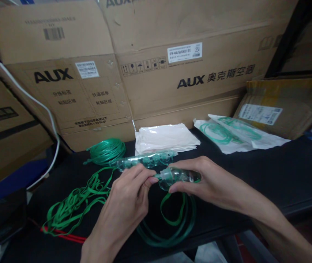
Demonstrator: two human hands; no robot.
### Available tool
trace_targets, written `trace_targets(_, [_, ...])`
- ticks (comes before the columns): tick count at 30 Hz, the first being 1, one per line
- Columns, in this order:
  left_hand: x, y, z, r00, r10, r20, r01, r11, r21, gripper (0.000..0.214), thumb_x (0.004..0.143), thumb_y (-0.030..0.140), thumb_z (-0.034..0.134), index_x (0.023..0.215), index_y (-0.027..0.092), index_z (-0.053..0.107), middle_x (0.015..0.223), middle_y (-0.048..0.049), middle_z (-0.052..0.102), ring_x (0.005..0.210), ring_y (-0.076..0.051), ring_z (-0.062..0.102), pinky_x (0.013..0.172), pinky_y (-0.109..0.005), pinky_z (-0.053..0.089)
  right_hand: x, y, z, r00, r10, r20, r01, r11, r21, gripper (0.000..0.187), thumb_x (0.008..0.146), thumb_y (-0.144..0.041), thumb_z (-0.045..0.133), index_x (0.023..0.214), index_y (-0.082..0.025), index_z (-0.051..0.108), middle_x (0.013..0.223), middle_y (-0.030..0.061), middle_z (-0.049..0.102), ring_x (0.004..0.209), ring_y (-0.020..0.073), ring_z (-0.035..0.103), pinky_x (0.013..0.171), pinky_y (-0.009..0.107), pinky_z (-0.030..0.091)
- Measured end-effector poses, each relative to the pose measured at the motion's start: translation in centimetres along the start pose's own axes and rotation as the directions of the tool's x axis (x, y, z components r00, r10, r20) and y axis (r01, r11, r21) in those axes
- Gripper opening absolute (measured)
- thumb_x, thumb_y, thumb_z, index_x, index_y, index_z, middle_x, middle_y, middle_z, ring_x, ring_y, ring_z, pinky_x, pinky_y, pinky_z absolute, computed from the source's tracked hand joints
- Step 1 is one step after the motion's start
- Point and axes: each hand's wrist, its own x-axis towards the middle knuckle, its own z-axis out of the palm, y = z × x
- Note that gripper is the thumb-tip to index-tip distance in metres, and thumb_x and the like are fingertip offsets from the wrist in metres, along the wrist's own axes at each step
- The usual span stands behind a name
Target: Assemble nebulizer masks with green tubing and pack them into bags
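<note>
In my right hand (199,177) is a clear green oxygen mask (169,177), fingers and thumb wrapped round its body. Its narrow port points left. My left hand (134,190) pinches the end of green tubing (157,176) at that port; whether the tube is fully seated I cannot tell. Below both hands, loops of the tubing (166,243) and a green elastic strap (173,221) hang over the black table. Just beyond my left hand lies a row of nested clear green masks (147,159).
A coil of green tubing (106,151) and tangled green straps (76,204) lie left, near red sticks (73,237). White bags (166,138) are stacked behind; bagged tubing (235,133) is at right. Cardboard boxes (156,91) wall the back. A white cable (48,117) runs down the left.
</note>
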Motion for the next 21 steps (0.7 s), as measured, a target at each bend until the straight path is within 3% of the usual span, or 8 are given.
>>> trace_targets(3, [0.2,0.2,0.0,0.999,-0.027,0.022,0.027,1.000,-0.008,0.016,0.101,0.013,0.050,0.096,0.019,0.064,0.088,-0.0018,0.064,0.080,-0.018,0.059,0.073,-0.031,0.044,-0.1,1.1,0.6,0.992,-0.078,-0.095,0.072,0.995,-0.064,0.038,0.084,-0.047,0.079,0.116,-0.025,0.077,0.106,0.0024,0.079,0.092,0.0231,0.070,0.085,0.032,0.053])
trace_targets(5, [0.3,0.4,-0.1,0.997,-0.051,0.056,0.052,0.998,-0.017,0.019,0.101,0.014,0.048,0.091,0.019,0.063,0.084,-0.0013,0.063,0.077,-0.017,0.059,0.070,-0.030,0.043,-0.2,2.1,1.0,0.983,-0.127,-0.132,0.114,0.989,-0.098,0.049,0.083,-0.043,0.082,0.128,-0.026,0.071,0.121,0.0059,0.076,0.110,0.0280,0.069,0.098,0.039,0.052])
trace_targets(9, [0.4,0.4,-0.1,0.987,-0.114,0.113,0.119,0.992,-0.040,0.022,0.102,0.017,0.047,0.087,0.019,0.064,0.082,-0.0007,0.062,0.075,-0.016,0.059,0.069,-0.030,0.043,-0.1,2.7,1.4,0.982,-0.154,-0.111,0.138,0.981,-0.138,0.053,0.086,-0.038,0.080,0.136,-0.027,0.066,0.132,0.0077,0.071,0.122,0.0293,0.064,0.105,0.042,0.049])
trace_targets(12, [0.5,0.3,0.0,0.989,-0.126,0.072,0.131,0.989,-0.066,0.022,0.103,0.017,0.047,0.091,0.019,0.065,0.086,-0.0008,0.063,0.077,-0.016,0.060,0.071,-0.028,0.044,0.2,1.5,1.1,0.991,-0.095,-0.096,0.085,0.991,-0.101,0.042,0.087,-0.041,0.078,0.125,-0.024,0.072,0.116,0.0048,0.078,0.099,0.0241,0.071,0.089,0.033,0.054])
trace_targets(15, [0.6,0.2,0.0,0.995,-0.102,0.002,0.102,0.992,-0.068,0.018,0.103,0.015,0.048,0.100,0.020,0.065,0.092,-0.0010,0.065,0.085,-0.015,0.064,0.079,-0.026,0.046,0.3,0.1,0.6,0.999,-0.020,-0.030,0.020,0.999,-0.028,0.032,0.091,-0.047,0.072,0.109,-0.020,0.077,0.094,0.0018,0.079,0.072,0.0165,0.065,0.065,0.026,0.049])
trace_targets(18, [0.6,0.1,-0.1,0.995,-0.078,-0.068,0.074,0.995,-0.059,0.014,0.102,0.015,0.054,0.111,0.021,0.063,0.104,-0.0011,0.069,0.097,-0.015,0.067,0.088,-0.025,0.048,0.4,-0.3,0.4,0.999,0.035,-0.024,-0.035,0.999,0.007,0.034,0.095,-0.049,0.064,0.100,-0.017,0.076,0.087,0.0008,0.075,0.063,0.0128,0.055,0.056,0.024,0.040])
trace_targets(21, [0.6,0.1,-0.1,0.994,-0.067,-0.089,0.064,0.997,-0.036,0.013,0.100,0.017,0.059,0.111,0.022,0.064,0.105,-0.0006,0.070,0.099,-0.015,0.068,0.090,-0.025,0.049,0.3,-0.1,0.3,0.996,0.088,-0.014,-0.086,0.993,0.083,0.035,0.096,-0.050,0.063,0.095,-0.017,0.075,0.076,-0.0010,0.070,0.061,0.0120,0.053,0.053,0.023,0.038])
